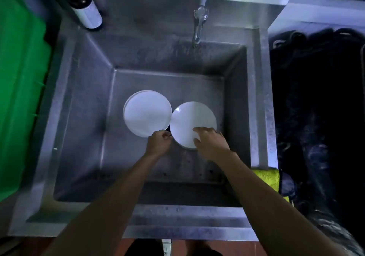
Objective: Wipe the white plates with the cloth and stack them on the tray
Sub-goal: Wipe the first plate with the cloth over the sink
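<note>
Two white plates sit at the bottom of a deep steel sink (83, 101). The left one (147, 113) tops a short stack lying flat. The right plate (190, 119) overlaps the stack's edge and looks slightly lifted. My left hand (159, 142) pinches the right plate's near-left rim with curled fingers. Over that plate's near-right edge lies my right hand (210, 140), thumb and fingers bent around the rim. A yellow-green cloth (267, 177) lies on the sink's right rim near my right forearm.
A tap (199, 25) hangs over the back of the sink. A dark bottle (86, 6) stands at the back left corner. A green plastic crate (21, 89) fills the left side. Dark tangled material (320, 117) lies to the right.
</note>
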`<act>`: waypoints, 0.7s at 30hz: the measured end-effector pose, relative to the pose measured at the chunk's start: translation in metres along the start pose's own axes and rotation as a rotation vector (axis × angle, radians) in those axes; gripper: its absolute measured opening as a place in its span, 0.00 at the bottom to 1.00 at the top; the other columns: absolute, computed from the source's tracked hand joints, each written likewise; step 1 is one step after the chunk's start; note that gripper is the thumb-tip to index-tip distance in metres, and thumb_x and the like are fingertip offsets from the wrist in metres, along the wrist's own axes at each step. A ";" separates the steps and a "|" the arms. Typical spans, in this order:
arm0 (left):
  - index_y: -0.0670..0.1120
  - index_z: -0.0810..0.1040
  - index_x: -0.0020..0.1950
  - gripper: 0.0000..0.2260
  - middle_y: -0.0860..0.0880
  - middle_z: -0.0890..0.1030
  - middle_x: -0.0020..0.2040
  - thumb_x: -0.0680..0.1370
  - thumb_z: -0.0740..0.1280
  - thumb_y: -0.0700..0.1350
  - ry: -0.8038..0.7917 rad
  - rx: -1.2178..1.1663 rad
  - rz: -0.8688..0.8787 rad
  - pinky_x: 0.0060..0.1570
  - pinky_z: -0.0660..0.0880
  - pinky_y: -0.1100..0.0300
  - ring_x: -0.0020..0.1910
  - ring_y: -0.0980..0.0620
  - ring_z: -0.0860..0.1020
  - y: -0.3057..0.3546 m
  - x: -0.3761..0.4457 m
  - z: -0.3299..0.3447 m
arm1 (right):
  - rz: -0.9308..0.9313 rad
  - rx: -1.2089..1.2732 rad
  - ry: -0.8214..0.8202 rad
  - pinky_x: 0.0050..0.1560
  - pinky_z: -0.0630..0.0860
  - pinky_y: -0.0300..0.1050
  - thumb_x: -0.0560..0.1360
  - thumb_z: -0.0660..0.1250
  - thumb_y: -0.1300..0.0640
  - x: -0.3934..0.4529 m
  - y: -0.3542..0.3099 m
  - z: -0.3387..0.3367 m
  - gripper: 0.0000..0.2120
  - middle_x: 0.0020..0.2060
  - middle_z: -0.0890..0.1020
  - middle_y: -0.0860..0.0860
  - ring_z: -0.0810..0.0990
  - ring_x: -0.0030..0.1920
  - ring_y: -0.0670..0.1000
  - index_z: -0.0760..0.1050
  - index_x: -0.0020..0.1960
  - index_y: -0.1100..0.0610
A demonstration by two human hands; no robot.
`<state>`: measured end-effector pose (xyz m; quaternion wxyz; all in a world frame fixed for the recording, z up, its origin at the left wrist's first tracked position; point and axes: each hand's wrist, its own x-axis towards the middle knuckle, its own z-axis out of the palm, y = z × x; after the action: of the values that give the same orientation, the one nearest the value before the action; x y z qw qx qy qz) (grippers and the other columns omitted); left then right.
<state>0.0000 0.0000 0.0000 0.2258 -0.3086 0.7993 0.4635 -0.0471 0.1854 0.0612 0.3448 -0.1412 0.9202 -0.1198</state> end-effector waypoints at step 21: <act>0.44 0.79 0.46 0.12 0.43 0.83 0.45 0.75 0.75 0.51 0.189 -0.186 -0.288 0.47 0.82 0.42 0.45 0.39 0.83 -0.037 0.068 0.074 | 0.076 0.060 -0.006 0.70 0.71 0.56 0.83 0.62 0.53 0.027 0.029 0.058 0.21 0.71 0.75 0.50 0.74 0.69 0.54 0.68 0.75 0.51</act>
<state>-0.0162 0.0322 -0.1008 0.1842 -0.4817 0.7181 0.4673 -0.0329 0.1958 -0.0065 0.3561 -0.0960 0.9198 -0.1338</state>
